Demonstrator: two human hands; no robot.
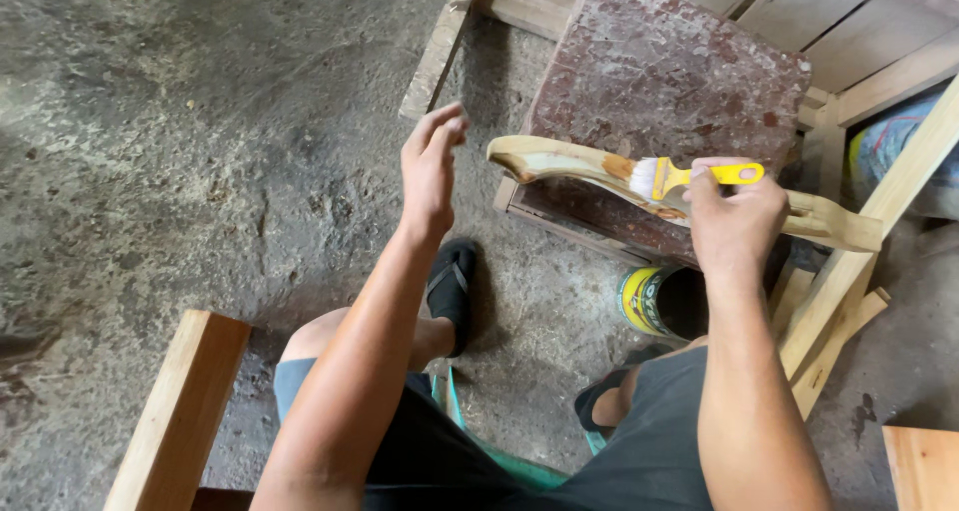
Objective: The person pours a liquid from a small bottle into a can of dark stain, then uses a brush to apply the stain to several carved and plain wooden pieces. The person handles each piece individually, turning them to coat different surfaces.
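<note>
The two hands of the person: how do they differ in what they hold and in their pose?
The right hand grips a yellow-handled brush, while the left hand holds nothing. The right hand's fingers are curled shut around the handle; the left hand's fingers are loosely open. The right hand is over the curved wooden piece; the left hand hangs in the air beside its end. Both are bare.

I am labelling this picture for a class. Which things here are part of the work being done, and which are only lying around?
In use:
- paintbrush in the right hand
- curved wooden piece under the bristles
- open can on the floor
- left hand, open, holding nothing

Lying about:
- reddish slab
- wooden frame
- plank
</note>
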